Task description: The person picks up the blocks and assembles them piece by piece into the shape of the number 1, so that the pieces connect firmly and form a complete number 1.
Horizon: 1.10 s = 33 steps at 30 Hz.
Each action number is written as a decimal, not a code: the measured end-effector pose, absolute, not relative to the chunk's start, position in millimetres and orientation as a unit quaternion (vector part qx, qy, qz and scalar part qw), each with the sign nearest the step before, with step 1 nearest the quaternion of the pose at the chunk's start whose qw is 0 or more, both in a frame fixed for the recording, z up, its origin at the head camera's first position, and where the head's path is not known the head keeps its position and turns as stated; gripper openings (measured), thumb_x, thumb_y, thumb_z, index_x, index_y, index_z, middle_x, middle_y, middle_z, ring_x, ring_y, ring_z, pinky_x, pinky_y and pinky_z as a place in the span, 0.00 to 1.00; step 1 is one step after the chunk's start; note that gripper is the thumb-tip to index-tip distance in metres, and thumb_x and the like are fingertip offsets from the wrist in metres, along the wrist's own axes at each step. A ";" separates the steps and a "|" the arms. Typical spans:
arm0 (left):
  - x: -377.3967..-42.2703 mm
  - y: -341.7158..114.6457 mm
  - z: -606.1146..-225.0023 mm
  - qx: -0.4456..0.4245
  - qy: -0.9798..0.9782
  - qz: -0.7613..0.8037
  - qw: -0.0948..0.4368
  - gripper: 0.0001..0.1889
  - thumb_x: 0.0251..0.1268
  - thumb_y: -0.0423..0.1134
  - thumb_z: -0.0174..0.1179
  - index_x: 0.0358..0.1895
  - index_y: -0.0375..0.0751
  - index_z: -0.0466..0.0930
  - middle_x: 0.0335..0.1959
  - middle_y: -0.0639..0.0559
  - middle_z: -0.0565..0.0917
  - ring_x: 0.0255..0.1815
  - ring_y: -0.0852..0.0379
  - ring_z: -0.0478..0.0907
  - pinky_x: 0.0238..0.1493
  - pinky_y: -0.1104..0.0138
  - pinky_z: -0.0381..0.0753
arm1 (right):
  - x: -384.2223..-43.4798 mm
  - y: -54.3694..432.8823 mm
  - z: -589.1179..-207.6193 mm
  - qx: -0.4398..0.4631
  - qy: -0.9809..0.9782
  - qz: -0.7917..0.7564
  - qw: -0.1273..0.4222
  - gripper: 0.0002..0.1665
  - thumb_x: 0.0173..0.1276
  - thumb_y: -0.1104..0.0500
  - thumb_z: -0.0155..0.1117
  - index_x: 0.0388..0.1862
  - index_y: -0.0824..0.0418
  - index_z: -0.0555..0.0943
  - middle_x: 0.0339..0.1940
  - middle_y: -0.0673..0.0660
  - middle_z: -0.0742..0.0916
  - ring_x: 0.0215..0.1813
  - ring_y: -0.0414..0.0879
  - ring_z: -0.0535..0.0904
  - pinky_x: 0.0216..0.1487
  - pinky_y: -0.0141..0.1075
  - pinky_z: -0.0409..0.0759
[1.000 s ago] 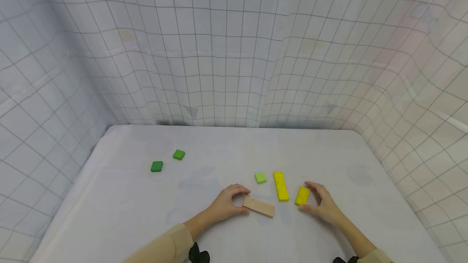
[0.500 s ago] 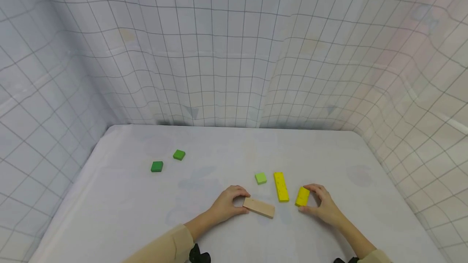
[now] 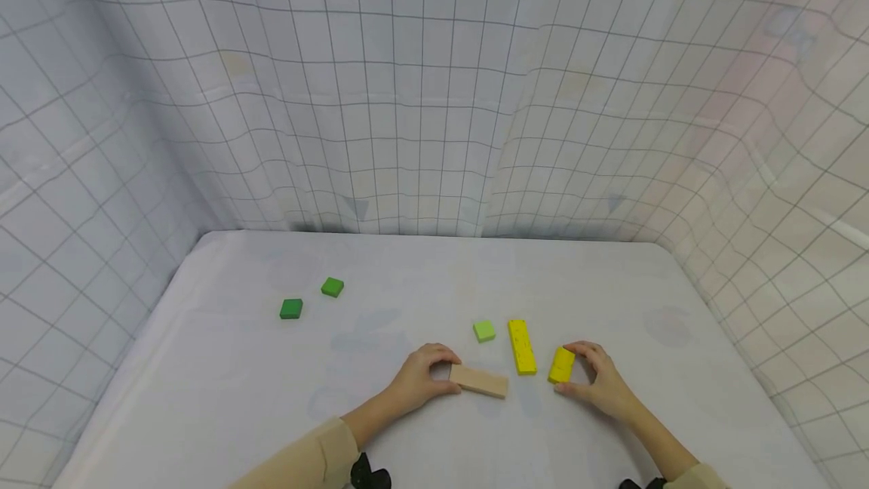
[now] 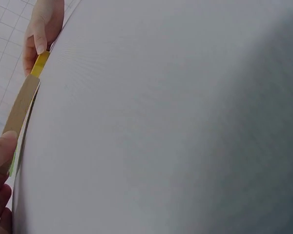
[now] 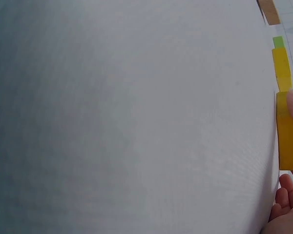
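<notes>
My left hand (image 3: 416,382) pinches the left end of a plain wooden block (image 3: 480,381) between thumb and fingers. In the left wrist view a thin dark gap shows under the wooden block (image 4: 22,105). Across from it, my right hand (image 3: 602,379) holds a short yellow block (image 3: 561,365), thumb on the near end and fingers at the far one. A longer yellow block (image 3: 522,347) lies on the table between the hands, a little farther back. Just left of that is a small light green square block (image 3: 484,331).
Two darker green square blocks, one nearer (image 3: 291,309) and one farther back (image 3: 332,287), lie at the table's back left. The table (image 3: 421,285) has a white cover. Grid-patterned curtains (image 3: 434,96) enclose its back and sides.
The wooden block has shifted slightly left, and its right end has swung a little away from me, with my left hand. My right hand and its yellow block have barely moved.
</notes>
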<state>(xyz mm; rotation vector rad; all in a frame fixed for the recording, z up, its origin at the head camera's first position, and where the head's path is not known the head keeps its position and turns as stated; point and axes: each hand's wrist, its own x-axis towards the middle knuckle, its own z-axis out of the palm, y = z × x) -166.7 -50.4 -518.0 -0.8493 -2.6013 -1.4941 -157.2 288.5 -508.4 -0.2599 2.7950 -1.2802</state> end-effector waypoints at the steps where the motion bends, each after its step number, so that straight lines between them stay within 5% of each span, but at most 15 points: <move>1: -166.3 -51.0 -517.9 -0.269 -0.832 -0.485 0.014 0.17 0.41 0.40 0.72 0.39 0.42 0.82 0.40 0.54 0.81 0.45 0.54 0.75 0.49 0.64 0.73 | -157.2 288.6 -508.4 -0.084 0.905 -0.416 0.029 0.37 0.47 0.59 0.75 0.56 0.67 0.70 0.58 0.67 0.68 0.61 0.64 0.60 0.61 0.60 0.57; 33: -134.4 -104.9 -510.1 -0.167 -0.842 -0.514 0.018 0.18 0.36 0.43 0.74 0.37 0.48 0.82 0.39 0.61 0.81 0.47 0.59 0.75 0.51 0.64 0.73 | -156.5 288.3 -506.8 -0.077 0.904 -0.419 0.040 0.38 0.48 0.53 0.75 0.56 0.64 0.71 0.59 0.65 0.68 0.63 0.62 0.59 0.63 0.58 0.57</move>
